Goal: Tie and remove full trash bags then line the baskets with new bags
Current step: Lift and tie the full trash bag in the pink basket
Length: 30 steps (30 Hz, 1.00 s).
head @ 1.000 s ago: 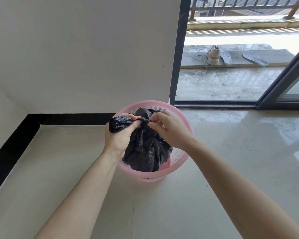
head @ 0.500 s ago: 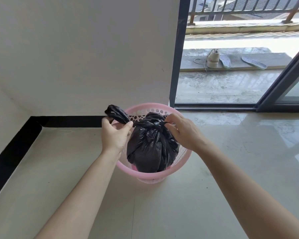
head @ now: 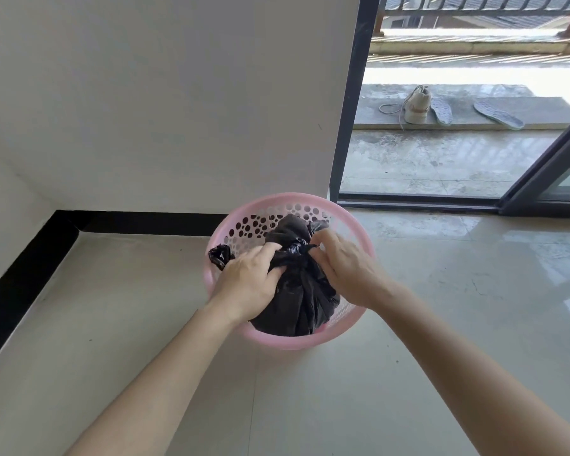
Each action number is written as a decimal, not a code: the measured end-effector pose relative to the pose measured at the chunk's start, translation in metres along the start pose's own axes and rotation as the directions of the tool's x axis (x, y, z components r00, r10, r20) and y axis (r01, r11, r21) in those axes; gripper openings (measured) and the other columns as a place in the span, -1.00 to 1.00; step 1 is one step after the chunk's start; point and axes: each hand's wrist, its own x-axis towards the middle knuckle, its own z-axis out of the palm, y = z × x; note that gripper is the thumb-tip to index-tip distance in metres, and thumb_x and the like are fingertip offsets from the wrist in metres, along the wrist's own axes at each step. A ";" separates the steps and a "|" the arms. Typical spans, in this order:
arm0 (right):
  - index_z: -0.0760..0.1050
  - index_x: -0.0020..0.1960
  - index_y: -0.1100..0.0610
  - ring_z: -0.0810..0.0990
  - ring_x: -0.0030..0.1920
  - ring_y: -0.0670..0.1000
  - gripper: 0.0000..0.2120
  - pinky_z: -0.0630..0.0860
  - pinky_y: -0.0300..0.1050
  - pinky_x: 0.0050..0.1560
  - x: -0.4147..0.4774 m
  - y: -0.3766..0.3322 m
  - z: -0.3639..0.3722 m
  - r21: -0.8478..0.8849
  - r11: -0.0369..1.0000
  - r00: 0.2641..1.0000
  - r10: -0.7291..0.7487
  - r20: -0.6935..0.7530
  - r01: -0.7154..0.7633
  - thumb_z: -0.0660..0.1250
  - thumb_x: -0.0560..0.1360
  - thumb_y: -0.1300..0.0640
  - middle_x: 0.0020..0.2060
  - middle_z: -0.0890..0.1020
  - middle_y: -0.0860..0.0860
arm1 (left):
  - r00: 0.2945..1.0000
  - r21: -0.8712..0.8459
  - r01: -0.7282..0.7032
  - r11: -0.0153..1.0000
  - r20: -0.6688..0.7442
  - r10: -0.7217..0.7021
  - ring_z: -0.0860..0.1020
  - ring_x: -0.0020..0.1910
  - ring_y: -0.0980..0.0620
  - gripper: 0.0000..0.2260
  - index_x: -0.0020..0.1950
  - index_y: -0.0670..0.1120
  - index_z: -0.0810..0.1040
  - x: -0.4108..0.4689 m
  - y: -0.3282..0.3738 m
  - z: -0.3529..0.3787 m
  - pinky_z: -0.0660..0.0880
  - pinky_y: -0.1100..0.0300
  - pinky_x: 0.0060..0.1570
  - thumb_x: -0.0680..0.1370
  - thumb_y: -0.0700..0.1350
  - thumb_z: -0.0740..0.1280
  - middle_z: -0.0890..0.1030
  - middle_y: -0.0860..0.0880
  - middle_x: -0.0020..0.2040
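Black trash bag (head: 297,297): glossy, wrinkled film, mouth gathered into a twisted neck. It sits inside a round pink perforated plastic basket (head: 287,200) on the polished tile floor (head: 310,406), at its far edge by the white wall (head: 178,110). Left hand (head: 247,281) grips the neck's left tail and right hand (head: 346,268) pinches the right side, fingertips buried in folds. The near rim hides the bag's base.

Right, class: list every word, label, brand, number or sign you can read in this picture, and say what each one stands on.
None: no text can be read anywhere in this view.
Black trash bag: plain, no print shows.
Pink basket: plain, no label shows.
Shoe on the balcony: any brand mark is too small and blurred to read.
Insoles beside it: only a texture shows, no writing.
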 end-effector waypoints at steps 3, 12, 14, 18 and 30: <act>0.29 0.06 0.10 0.46 -0.33 0.06 -0.86 0.39 -0.01 -0.31 0.000 -0.004 0.003 -0.099 0.995 0.998 -0.004 0.061 0.010 0.07 0.70 0.04 -0.19 0.52 0.02 | 1.000 0.004 0.001 1.000 -0.020 -0.001 0.60 -0.07 -0.13 -0.86 0.20 0.05 0.37 0.000 0.003 -0.006 0.44 0.02 -0.16 0.64 -0.04 0.17 0.63 -0.01 0.01; 0.32 0.32 0.07 0.54 0.02 0.05 -0.70 0.43 -0.08 -0.02 0.033 -0.070 -0.082 -0.014 1.000 0.998 0.025 0.052 -0.024 0.08 0.68 -0.07 0.13 0.55 0.04 | 0.992 -0.187 0.063 0.980 -0.098 -0.083 0.55 0.03 -0.13 -0.80 0.25 -0.09 0.42 0.020 0.061 -0.105 0.34 0.15 -0.10 0.62 -0.21 0.19 0.61 -0.08 0.12; 0.31 0.36 0.08 0.54 0.02 0.03 -0.69 0.38 -0.15 -0.06 0.044 -0.098 -0.124 -0.029 1.000 0.998 0.003 0.060 -0.001 0.13 0.67 -0.03 0.19 0.52 0.04 | 0.993 -0.207 0.060 0.977 -0.086 -0.079 0.56 0.03 -0.15 -0.81 0.23 -0.06 0.41 0.022 0.083 -0.152 0.36 0.09 -0.10 0.62 -0.20 0.19 0.61 -0.07 0.14; 0.33 0.35 0.12 0.55 -0.01 0.10 -0.73 0.44 -0.10 -0.11 0.067 -0.161 -0.224 -0.061 0.998 0.999 0.024 0.048 -0.021 0.14 0.68 0.08 0.19 0.51 0.06 | 0.995 -0.219 0.055 0.974 -0.065 -0.071 0.56 0.02 -0.14 -0.81 0.23 0.01 0.39 0.025 0.141 -0.260 0.46 0.00 -0.04 0.63 -0.16 0.19 0.61 -0.06 0.11; 0.25 0.24 0.10 0.38 -0.50 -0.04 -0.84 0.42 -0.08 -0.53 0.143 -0.394 -0.604 -0.172 0.980 0.975 -0.128 -0.184 0.096 0.12 0.68 0.24 -0.23 0.42 -0.07 | 0.969 -0.149 -0.182 0.972 -0.198 0.151 0.48 0.28 0.14 -0.67 0.37 -0.01 0.50 0.045 0.359 -0.654 0.37 0.31 0.29 0.62 0.03 0.28 0.53 0.10 0.31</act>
